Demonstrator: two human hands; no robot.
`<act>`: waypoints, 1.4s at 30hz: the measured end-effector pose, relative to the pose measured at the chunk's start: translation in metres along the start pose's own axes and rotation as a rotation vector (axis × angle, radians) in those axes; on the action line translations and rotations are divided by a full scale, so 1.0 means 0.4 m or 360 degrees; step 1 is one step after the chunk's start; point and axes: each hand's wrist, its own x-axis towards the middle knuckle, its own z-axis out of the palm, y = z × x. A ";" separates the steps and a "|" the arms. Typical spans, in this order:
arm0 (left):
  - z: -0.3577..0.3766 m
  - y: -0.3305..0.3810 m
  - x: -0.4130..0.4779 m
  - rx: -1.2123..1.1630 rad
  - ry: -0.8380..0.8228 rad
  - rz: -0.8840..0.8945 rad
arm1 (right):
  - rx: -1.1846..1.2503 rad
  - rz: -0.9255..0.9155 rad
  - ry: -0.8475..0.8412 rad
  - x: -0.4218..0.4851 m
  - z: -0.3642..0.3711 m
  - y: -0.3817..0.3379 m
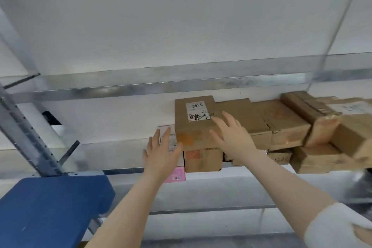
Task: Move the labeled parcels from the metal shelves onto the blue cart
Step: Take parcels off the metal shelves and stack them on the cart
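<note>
At lower left we see the blue cart. Our left hand, fingers spread and released, reaches beside the labeled parcel on the metal shelf. Our right hand, also released, hovers at its right edge, with brown boxes beyond.

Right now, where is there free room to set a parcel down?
The top of the blue cart shows bare. The metal shelf is bare between the left upright and the pink parcel. From the labelled box rightward, cardboard parcels are stacked tight: crowded.
</note>
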 end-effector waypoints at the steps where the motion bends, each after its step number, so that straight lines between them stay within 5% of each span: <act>1: -0.002 0.016 0.034 -0.0031 -0.0004 0.0029 | 0.0032 0.0030 -0.0005 0.027 -0.001 0.007; 11: 0.066 0.064 0.292 -0.0212 -0.0310 0.0286 | 0.0320 0.0178 -0.0260 0.220 0.088 0.040; 18: 0.106 0.034 0.320 -0.0437 -0.0242 0.0302 | 0.0398 0.0178 -0.0184 0.226 0.125 0.058; 32: 0.014 -0.042 0.206 -0.0531 0.0091 0.0246 | 0.0457 -0.0064 -0.0127 0.180 0.108 -0.081; 42: -0.235 -0.300 -0.114 -0.0291 0.0538 -0.0257 | 0.0703 -0.0650 -0.0356 0.106 0.236 -0.470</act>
